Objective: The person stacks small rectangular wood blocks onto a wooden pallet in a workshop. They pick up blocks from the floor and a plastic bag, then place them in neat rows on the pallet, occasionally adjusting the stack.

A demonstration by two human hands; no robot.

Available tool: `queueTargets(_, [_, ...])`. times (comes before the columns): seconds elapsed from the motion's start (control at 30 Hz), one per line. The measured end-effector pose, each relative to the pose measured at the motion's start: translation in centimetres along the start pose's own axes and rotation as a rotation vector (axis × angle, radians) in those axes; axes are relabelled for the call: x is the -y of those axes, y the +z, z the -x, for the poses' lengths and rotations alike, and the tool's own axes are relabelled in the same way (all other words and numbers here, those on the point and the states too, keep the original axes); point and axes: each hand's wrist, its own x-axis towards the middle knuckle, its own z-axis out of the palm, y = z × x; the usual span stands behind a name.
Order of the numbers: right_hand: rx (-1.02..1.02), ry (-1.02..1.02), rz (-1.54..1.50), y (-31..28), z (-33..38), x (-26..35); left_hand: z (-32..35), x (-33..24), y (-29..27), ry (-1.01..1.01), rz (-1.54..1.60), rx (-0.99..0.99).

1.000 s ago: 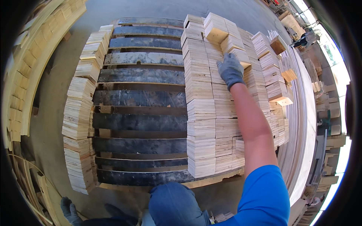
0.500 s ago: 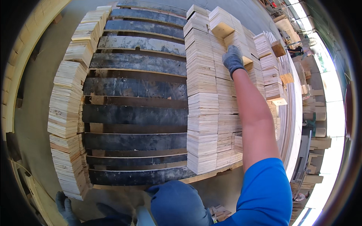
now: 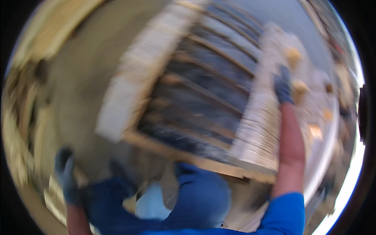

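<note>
My right hand (image 3: pixel 284 85), in a grey-blue knit glove, reaches out over the right-hand rows of stacked pale wooden pieces (image 3: pixel 256 129). It lies on or just above their tops. Motion smears its fingers, so their grip cannot be made out. Down at the lower left, my gloved left hand (image 3: pixel 65 174) hangs away from the stacks, thumb and fingers apart, with nothing seen in it. Between the stacks runs a slatted pallet (image 3: pixel 203 94) with dark boards. Along its left side stands another row of wooden pieces (image 3: pixel 135 78).
Light wooden blocks (image 3: pixel 299 86) sit on top of the right stacks. The pallet's front edge (image 3: pixel 196 158) is close to my legs (image 3: pixel 199 196). A pale blue object (image 3: pixel 152 201) is between my knees. More timber (image 3: pixel 25 149) lies along the left, past the concrete floor (image 3: pixel 86 74).
The view has swung, tilting the pallet and shifting it right, and is now blurred. My right hand has left its earlier spot among the blocks. More of my left hand and legs shows.
</note>
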Motion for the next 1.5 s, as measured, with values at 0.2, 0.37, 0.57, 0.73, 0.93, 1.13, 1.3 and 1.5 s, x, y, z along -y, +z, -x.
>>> queueTargets(0.2, [0.172, 0.120, -0.314, -14.6, 5.6, 8.7, 6.8, 0.6, -12.5, 0.138, 0.220, -0.237])
queueTargets(0.37, [0.179, 0.064, -0.268, -19.3, 6.6, 15.1, 21.4, 18.3, -22.9, -0.208, 0.126, -0.604])
queueTargets(0.57, [0.167, 0.060, -0.559, -26.2, 3.2, 28.0, 38.5, 34.2, -19.4, -0.709, 0.324, -0.750])
queueTargets(0.73, [0.127, -0.219, -0.533, -31.7, -2.1, 38.8, 40.7, 44.3, -18.0, -0.917, 0.294, -0.968])
queueTargets(0.93, [0.162, -0.333, -0.587, -37.1, -1.0, 50.4, 39.5, 41.6, -24.7, -0.695, 1.237, -1.079])
queueTargets(1.13, [0.252, -0.368, -0.617, -35.0, 1.6, 53.2, 35.9, 40.8, -27.7, -0.562, 1.521, -1.077])
queueTargets(1.3, [0.291, -0.321, -0.658, -34.2, 3.6, 53.8, 33.8, 40.3, -30.2, -0.561, 1.761, -1.287])
queueTargets(1.5, [0.286, -0.327, -0.533, -36.0, 5.5, 52.5, 33.5, 44.1, -30.3, -0.447, 1.827, -0.978])
